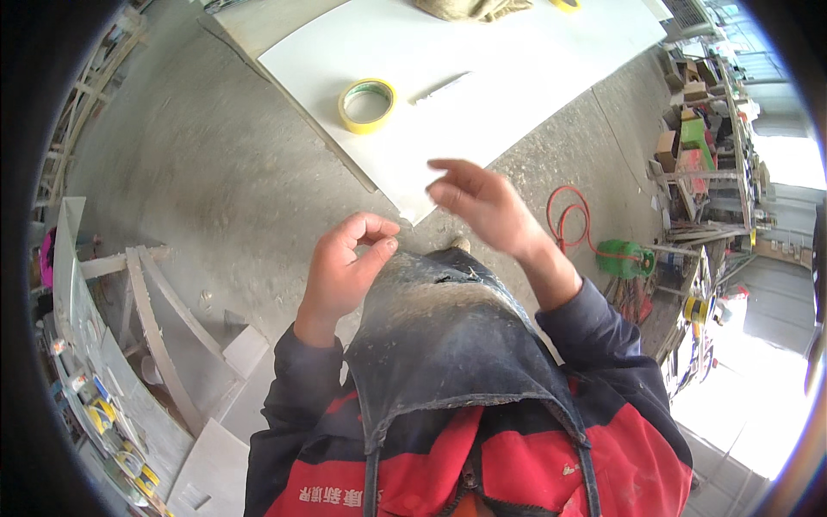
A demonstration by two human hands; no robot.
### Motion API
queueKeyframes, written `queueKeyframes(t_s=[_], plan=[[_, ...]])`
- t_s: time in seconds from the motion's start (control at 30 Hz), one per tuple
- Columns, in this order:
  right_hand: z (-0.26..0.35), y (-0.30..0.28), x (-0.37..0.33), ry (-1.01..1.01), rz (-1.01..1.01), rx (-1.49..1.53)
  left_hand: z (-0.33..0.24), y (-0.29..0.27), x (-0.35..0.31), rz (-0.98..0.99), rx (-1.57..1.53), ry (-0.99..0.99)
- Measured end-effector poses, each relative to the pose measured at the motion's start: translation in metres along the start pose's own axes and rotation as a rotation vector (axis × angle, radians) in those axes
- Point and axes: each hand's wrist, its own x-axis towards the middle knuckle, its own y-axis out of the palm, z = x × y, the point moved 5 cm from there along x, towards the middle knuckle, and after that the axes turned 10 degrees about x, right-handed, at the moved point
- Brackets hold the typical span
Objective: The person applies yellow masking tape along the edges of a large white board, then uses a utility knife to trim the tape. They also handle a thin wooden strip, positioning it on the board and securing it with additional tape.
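My left hand (338, 269) hangs in front of the dark, dust-marked apron (457, 345). Its thumb and forefinger are brought together in a pinch, and whatever lies between them is too small to make out. Higher and to the right, my right hand (489, 211) hovers near the corner of a white board (517, 77), slightly smeared by motion. Its fingers reach loosely leftward, apart, with nothing visible in them. On the board lie a roll of yellow tape (388, 119) and, to its right, a slim white utility knife (445, 87). Both are apart from my hands.
A beige cloth (472, 7) and another yellow roll (565, 4) lie at the board's far side. To the right are a green tank (622, 258), a red hose (552, 196) and cluttered shelves (696, 172). A wooden frame (159, 336) stands at left.
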Motion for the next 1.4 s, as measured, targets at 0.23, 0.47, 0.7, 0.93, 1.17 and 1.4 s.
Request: queueKeyframes(t_s=[0.23,0.47,0.7,0.93,1.17,1.4], plan=[[0.037,0.034,-0.043,-0.643,-0.082,-0.422,-0.021,0.008,-0.001,-0.05,0.038,0.059],[0.025,0.024,-0.043,-0.549,-0.11,-0.388,-0.028,0.018,0.008,-0.021,0.021,0.088],[0.023,0.013,-0.049,-0.593,-0.177,-0.424,-0.031,0.027,0.015,-0.018,0.024,0.106],[0.02,0.02,-0.053,-0.66,-0.104,-0.588,-0.045,0.032,0.01,-0.191,0.489,0.38],[0.012,0.008,-0.059,-0.603,-0.053,-0.576,-0.052,0.047,0.004,-0.211,0.583,0.426],[0.006,-0.07,-0.06,-0.285,0.002,-0.355,-0.025,0.028,0.01,-0.437,0.526,0.1]])
